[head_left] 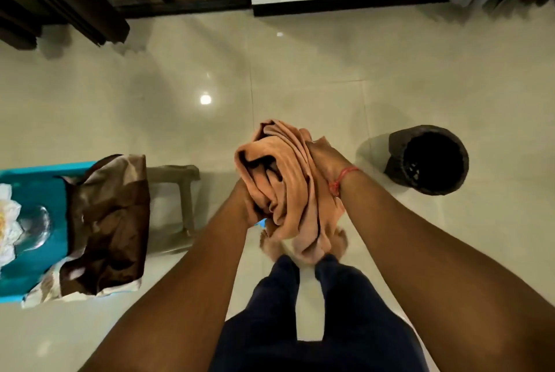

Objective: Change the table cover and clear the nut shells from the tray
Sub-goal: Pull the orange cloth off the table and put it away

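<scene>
Bunched peach cloth long axis pointing away, left hand grip beneath, right hand grip on top, both clutching it, above the floor

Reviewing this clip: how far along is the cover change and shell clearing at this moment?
Both hands, left hand and right hand, hold a bunched peach cloth over the floor. A brown satin cloth lies crumpled, not spread, on the blue table. A dark bin stands nearby. No tray or shells are visible, so that step can't be judged.
</scene>
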`<action>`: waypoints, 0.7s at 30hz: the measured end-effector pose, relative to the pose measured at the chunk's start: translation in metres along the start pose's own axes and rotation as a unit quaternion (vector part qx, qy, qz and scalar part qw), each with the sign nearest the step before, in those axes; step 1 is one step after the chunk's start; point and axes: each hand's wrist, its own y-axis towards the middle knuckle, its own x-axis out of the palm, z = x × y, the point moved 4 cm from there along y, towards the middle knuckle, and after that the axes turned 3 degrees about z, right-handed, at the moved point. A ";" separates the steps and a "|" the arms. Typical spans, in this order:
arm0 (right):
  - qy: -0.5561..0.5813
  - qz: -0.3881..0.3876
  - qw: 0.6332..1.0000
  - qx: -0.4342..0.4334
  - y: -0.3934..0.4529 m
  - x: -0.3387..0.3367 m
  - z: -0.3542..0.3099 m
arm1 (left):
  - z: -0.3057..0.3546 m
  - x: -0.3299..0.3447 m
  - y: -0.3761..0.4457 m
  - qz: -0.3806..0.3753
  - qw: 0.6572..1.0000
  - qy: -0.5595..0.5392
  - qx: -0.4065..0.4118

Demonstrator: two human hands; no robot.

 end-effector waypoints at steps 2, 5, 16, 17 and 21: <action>-0.009 -0.004 1.000 -0.013 0.023 0.011 0.002 | -0.001 -0.009 0.019 0.006 1.000 0.022 -0.010; -0.056 -0.005 0.998 -0.038 0.042 0.019 0.009 | -0.007 -0.029 0.051 0.067 0.997 0.025 -0.015; -0.156 -0.121 0.980 -0.001 0.089 0.050 0.069 | -0.029 -0.037 0.104 0.166 0.962 0.212 -0.050; -0.191 -0.125 0.974 -0.016 0.093 0.048 0.074 | -0.030 -0.037 0.104 0.171 0.959 0.220 -0.055; -0.154 0.015 0.988 -0.004 0.095 0.025 0.088 | -0.033 -0.041 0.105 0.173 0.941 0.286 -0.047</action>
